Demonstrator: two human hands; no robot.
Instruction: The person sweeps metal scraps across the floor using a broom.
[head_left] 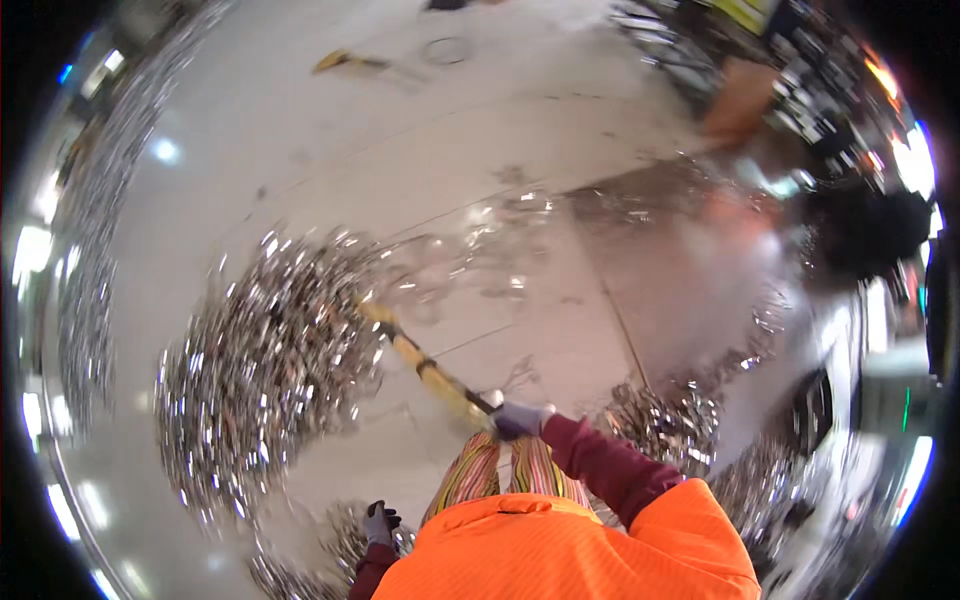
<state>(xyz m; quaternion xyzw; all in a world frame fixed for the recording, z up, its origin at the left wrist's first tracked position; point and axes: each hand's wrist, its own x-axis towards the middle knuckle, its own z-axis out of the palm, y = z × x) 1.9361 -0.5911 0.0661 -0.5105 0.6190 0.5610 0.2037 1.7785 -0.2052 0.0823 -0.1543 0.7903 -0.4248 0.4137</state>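
- Floor (540,130): pale, fills the middle of the frame; motion blur softens most detail.
- Large heap (270,370): shiny loose pieces, left of centre; kind of piece too smeared to tell.
- Small heap (660,425): similar glints, right of centre, lower half.
- Scatter (490,235): thin band of loose pieces near centre, right of the large heap.
- Yellow tool (432,377): long, slanting from lower centre up to the large heap's right edge. Whether its far end touches pieces or floor: cannot tell. Judgement: keep that end low and flat, use short strokes, gather stragglers along the edge.
- Right hand (520,420): gloved, closed around the near end of the tool. One-handed hold probably lets the head twist; a second hand on the shaft should steady it.
- Left hand (379,522): gloved, lower left of centre, fingers loosely parted, apparently empty.
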